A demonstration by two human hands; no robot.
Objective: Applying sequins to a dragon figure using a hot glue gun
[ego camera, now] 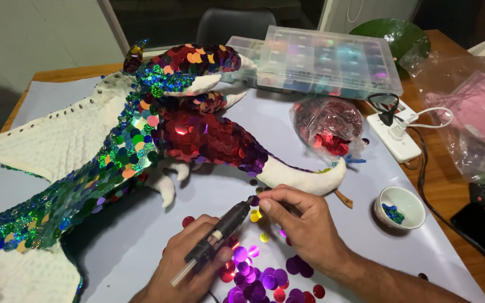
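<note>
From the head view, my left hand [183, 269] is wrapped shut around a black glue gun [220, 233], nozzle tipped up toward my right hand [298, 216]. The right fingers [268, 203] are pinched nearly closed on 1 purple sequin [255, 200], right at the nozzle tip, just below the white fabric tail [304, 177] of the sequinned costume piece [141, 140].

Risk as I judge it: the tip sits almost against my fingertips, so a small slip could put hot glue on skin instead of the disc. The sequin is tiny and barely held; it could drop among the loose purple and red sequins [265, 278] on the grey sheet [338, 224] and be lost there. A glue string could also drag onto the finished red scales.

Containers: a small white bowl [408, 197] holds a few blue-green sequins. A clear bag [326, 126] bulges with red ones. The clear lidded organizer box [326, 62] shows many compartments of mixed colours; exact contents I cannot tell. A second plastic bag [472, 106] holds something pink.
</note>
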